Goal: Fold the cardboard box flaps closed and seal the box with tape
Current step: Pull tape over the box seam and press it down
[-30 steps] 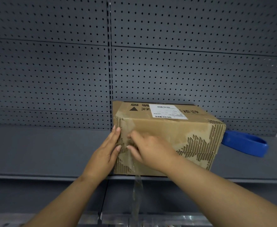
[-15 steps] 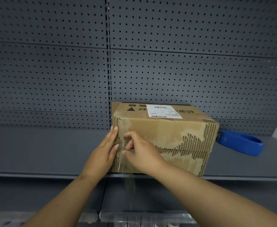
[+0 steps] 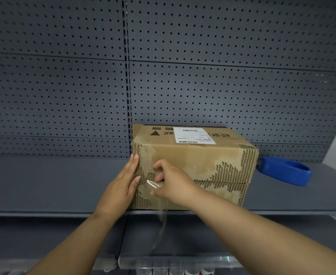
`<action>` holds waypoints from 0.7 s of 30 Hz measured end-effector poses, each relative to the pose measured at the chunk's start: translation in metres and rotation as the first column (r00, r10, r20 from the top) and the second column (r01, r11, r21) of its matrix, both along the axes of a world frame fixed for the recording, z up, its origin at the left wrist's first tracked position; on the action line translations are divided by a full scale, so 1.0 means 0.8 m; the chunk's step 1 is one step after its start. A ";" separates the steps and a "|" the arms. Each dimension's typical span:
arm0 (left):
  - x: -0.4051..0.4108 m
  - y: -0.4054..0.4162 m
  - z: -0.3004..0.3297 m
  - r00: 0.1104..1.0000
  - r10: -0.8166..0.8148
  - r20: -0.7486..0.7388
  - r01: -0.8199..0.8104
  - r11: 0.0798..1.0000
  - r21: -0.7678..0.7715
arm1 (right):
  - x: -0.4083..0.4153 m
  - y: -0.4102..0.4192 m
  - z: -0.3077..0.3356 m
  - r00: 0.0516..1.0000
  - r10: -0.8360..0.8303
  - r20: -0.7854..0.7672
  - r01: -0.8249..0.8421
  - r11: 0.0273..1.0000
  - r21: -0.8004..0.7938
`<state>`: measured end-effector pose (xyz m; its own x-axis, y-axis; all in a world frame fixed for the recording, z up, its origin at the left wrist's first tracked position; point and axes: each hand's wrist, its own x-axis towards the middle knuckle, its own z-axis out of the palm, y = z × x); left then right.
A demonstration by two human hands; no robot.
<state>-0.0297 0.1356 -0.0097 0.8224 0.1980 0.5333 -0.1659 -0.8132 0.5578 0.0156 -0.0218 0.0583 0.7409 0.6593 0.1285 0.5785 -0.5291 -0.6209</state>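
A brown cardboard box [image 3: 198, 161] with torn, ribbed facing and a white label on top stands on the grey shelf [image 3: 44, 185], its flaps closed. My left hand [image 3: 121, 183] lies flat with straight fingers against the box's front left corner. My right hand [image 3: 173, 183] pinches a strip of clear tape [image 3: 153, 184] against the front face near the flap seam. The tape's loose end [image 3: 161, 227] hangs down below the shelf edge.
A blue tape dispenser [image 3: 286, 172] lies on the shelf to the right of the box. A grey perforated back panel [image 3: 163, 76] rises behind. Below the shelf edge a lower shelf holds several bottles [image 3: 175, 268].
My right hand has slid a little down the front face with the tape, and the hanging tail has swung. The left hand stays on the corner.
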 end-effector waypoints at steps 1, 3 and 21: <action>0.000 0.000 0.000 1.000 0.001 0.000 -0.001 1.000 -0.003 | 0.001 -0.002 0.001 1.000 -0.005 0.005 0.005 1.000 -0.022; -0.001 -0.002 0.000 1.000 0.008 -0.001 -0.008 1.000 -0.013 | 0.004 -0.005 0.004 1.000 -0.012 0.026 0.014 0.998 -0.062; -0.005 -0.009 0.002 1.000 0.027 -0.001 -0.027 0.997 -0.068 | 0.017 -0.058 0.033 0.992 0.010 0.126 0.025 0.963 -0.268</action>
